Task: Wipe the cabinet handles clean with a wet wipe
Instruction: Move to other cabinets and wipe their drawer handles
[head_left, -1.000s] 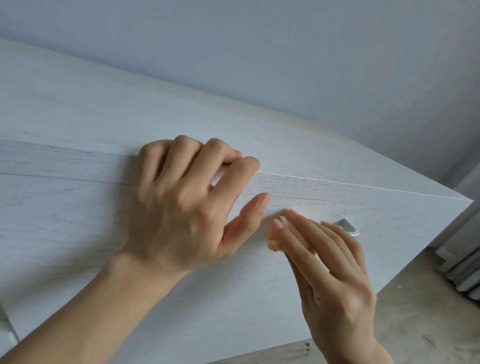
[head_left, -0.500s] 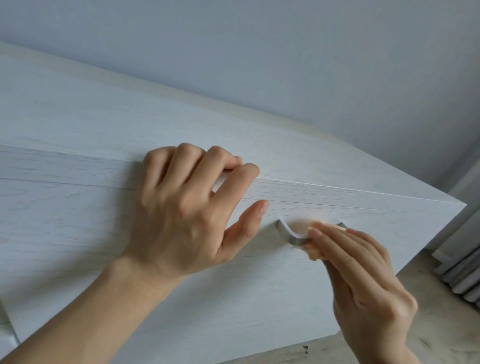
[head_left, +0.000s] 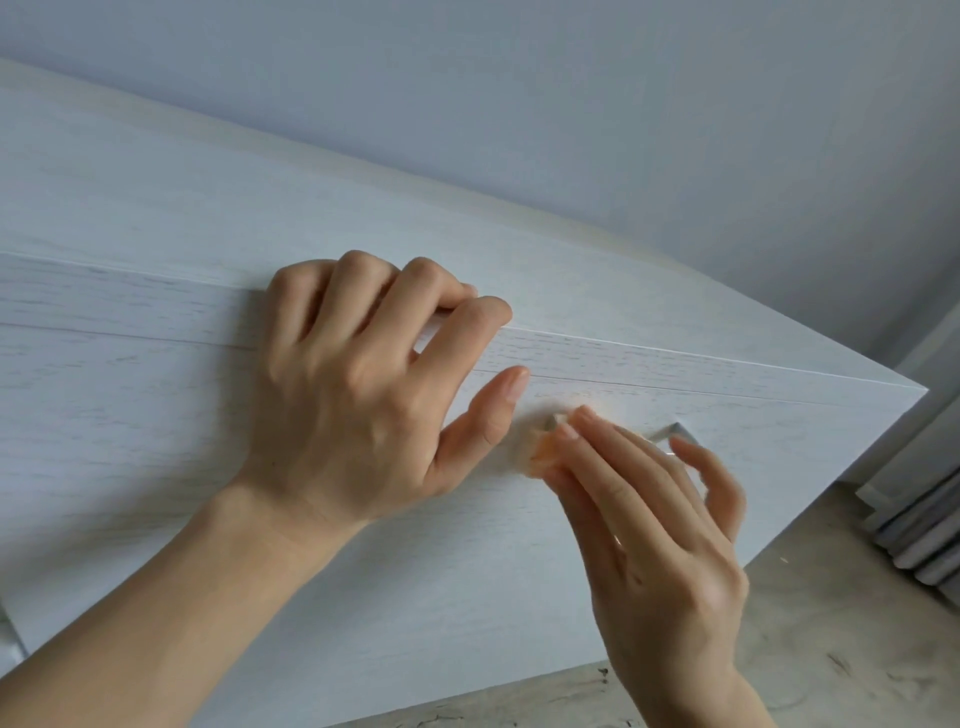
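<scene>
- The white wood-grain cabinet (head_left: 156, 467) fills most of the view, its flat top running back to a grey-blue wall (head_left: 571, 130).
- The metal handle (head_left: 675, 432) sits on the cabinet front just below a thin seam, towards the right-hand corner. Only its right end shows.
- The right hand (head_left: 660, 519) stands in the way of the rest. Its long fingers (head_left: 613, 457) lie straight along the handle and the thumb comes up from beneath, so the handle is pinched between them. The little finger stands off on its own. The fingertips are blurred.
- I cannot make out the wet wipe under those fingers.
- The left hand (head_left: 363, 395) is just beside, to the left. Its four fingers are curled tight over the cabinet's upper front edge, gripping it. The thumb sticks out flat on the front, its tip near the right hand's fingertips but not touching them.
- Both bare forearms reach in from below and cover much of the lower front.
- Past the cabinet's right corner there is mottled stone-like floor (head_left: 831, 649).
- A grey curtain (head_left: 924, 525) hangs at the far right edge, down to the floor.
</scene>
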